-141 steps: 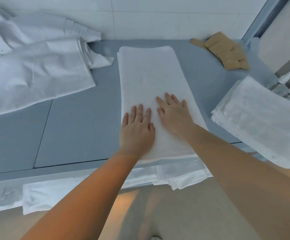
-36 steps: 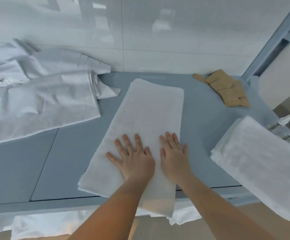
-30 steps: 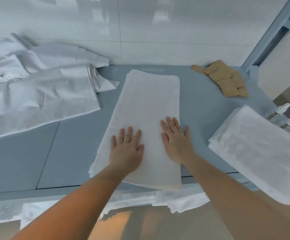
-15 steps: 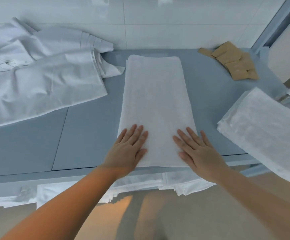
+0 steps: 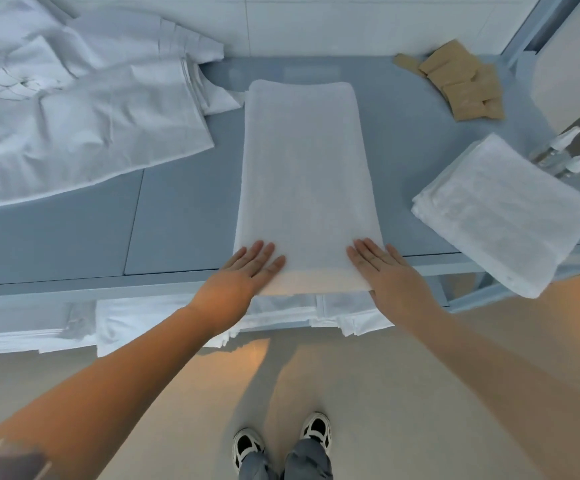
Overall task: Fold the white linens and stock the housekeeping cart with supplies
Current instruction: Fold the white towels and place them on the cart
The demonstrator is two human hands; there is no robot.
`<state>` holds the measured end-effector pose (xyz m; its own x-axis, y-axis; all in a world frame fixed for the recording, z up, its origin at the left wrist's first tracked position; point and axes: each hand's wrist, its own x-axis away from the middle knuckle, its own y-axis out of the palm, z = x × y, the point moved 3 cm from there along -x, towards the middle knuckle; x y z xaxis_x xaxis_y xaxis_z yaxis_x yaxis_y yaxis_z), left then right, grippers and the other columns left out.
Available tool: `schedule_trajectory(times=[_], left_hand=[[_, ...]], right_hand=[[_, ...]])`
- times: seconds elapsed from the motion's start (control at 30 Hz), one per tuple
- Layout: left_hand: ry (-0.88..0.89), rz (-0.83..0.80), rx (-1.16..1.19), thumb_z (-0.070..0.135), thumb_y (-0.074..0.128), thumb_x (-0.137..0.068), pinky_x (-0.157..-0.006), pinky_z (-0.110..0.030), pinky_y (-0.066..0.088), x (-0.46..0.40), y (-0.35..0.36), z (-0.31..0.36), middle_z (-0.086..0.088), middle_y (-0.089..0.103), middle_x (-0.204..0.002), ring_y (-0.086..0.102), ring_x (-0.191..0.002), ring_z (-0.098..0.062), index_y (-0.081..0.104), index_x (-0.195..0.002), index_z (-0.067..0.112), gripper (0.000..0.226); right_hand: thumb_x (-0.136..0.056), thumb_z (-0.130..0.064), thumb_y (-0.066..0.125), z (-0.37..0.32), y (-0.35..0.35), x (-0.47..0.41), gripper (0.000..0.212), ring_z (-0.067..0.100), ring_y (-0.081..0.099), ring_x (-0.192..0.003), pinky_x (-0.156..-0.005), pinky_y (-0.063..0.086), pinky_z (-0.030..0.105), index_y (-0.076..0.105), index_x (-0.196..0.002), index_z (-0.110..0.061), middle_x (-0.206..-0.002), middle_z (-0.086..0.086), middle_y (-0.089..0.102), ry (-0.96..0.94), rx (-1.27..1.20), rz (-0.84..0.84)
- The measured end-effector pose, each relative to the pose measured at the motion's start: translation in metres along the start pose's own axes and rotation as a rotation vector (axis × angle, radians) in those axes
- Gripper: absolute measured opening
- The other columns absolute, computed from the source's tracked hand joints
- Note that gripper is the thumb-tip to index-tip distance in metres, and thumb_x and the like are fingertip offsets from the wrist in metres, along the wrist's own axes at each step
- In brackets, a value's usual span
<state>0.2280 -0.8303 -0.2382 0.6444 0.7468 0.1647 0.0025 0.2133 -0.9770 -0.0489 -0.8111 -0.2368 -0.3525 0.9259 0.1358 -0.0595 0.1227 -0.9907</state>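
Pressing towel (image 5: 304,188), L hand (image 5: 238,277), R hand (image 5: 390,277)

Tan packets (image 5: 461,84) lying in a loose pile at the far right corner of the blue-grey worktop (image 5: 177,209). White tiled wall (image 5: 316,22) standing behind. Beige floor (image 5: 368,393) showing below; black-and-white shoes (image 5: 281,445) standing on it.

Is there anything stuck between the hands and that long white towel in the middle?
No, nothing visible is. The left hand and the right hand both lie flat, fingers straight, right on the near end of the long white towel, one at each near corner. The rumpled sheets and the folded towel stack lie off to the sides.
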Motion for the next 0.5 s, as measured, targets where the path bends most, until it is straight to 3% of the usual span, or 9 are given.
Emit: schedule_trajectory(times=[0.07, 0.17, 0.27, 0.4, 0.5], left_hand=[[-0.001, -0.003, 0.086, -0.015, 0.028, -0.082, -0.113, -0.020, -0.015, 0.009, -0.010, 0.006, 0.000, -0.008, -0.159, -0.011, -0.146, -0.017, -0.006, -0.150, 0.028, 0.087], [-0.022, 0.005, 0.301, -0.009, 0.035, -0.089, -0.112, -0.013, -0.005, 0.027, -0.030, 0.017, 0.005, 0.018, -0.157, 0.011, -0.146, -0.011, 0.023, -0.150, 0.028, 0.073], [-0.067, 0.111, 0.430, -0.001, 0.043, -0.093, -0.108, -0.009, 0.014, 0.049, -0.055, 0.025, 0.012, 0.043, -0.146, 0.033, -0.138, -0.006, 0.043, -0.141, 0.032, 0.058], [-0.115, 0.317, 0.565, 0.008, 0.057, -0.093, -0.089, 0.004, 0.028, 0.074, -0.092, 0.033, 0.027, 0.057, -0.120, 0.053, -0.113, 0.001, 0.061, -0.124, 0.033, 0.040], [-0.149, 0.430, 0.649, 0.016, 0.062, -0.092, -0.083, -0.001, 0.037, 0.087, -0.117, 0.039, 0.032, 0.063, -0.106, 0.059, -0.100, 0.004, 0.066, -0.114, 0.037, 0.030]], right_hand=[[-0.089, 0.001, 0.044, 0.002, -0.006, 0.010, 0.073, 0.014, 0.008, -0.147, -0.115, -0.010, 0.029, 0.013, -0.152, -0.020, -0.159, -0.004, 0.013, -0.012, -0.043, -0.046], [-0.088, 0.006, 0.045, 0.001, -0.030, 0.031, 0.065, 0.009, 0.025, -0.143, -0.118, 0.002, 0.028, 0.035, -0.146, -0.022, -0.153, -0.007, 0.032, -0.059, -0.209, -0.034], [-0.084, 0.013, 0.051, -0.003, -0.062, 0.054, 0.054, 0.015, 0.051, -0.126, -0.115, 0.013, 0.026, 0.060, -0.129, -0.016, -0.133, -0.002, 0.058, 0.010, -0.394, 0.148], [-0.082, 0.009, 0.061, -0.013, -0.097, 0.079, 0.043, 0.022, 0.059, -0.108, -0.103, 0.038, 0.033, 0.069, -0.115, -0.017, -0.115, -0.002, 0.069, 0.146, -0.567, 0.310], [-0.085, -0.002, 0.065, -0.020, -0.120, 0.092, 0.036, 0.008, 0.060, -0.101, -0.091, 0.041, 0.017, 0.069, -0.106, -0.032, -0.105, -0.020, 0.066, 0.247, -0.744, 0.423]])
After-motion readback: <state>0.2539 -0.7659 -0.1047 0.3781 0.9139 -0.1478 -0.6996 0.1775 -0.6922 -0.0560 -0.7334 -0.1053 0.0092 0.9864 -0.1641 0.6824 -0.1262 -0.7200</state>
